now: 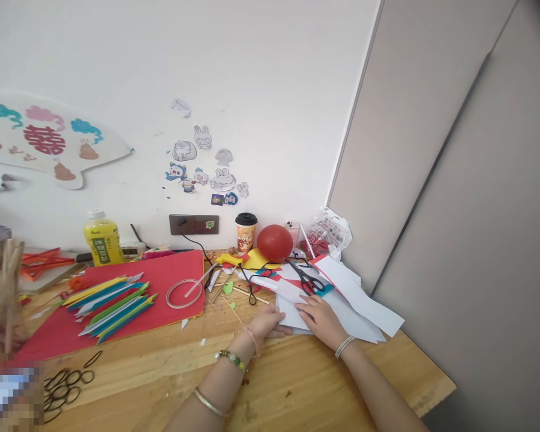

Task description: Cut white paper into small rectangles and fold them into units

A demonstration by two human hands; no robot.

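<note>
Your left hand (266, 322) and right hand (320, 318) both rest with fingers released and flat on the white paper (292, 317), near the right end of the surface (297, 384). I'd judge you should press evenly with both palms, so the sheet doesn't slide on those beneath. It lies flat, and its long axis seems to run from far left to near right. Just beyond lie the scissors (309, 280), tips pointing far left.

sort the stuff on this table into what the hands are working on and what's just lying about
In hand: left hand and right hand, both on the white paper.
Lying about: scissors, red balloon, cup, yellow bottle, coloured strips, red sheet.
</note>
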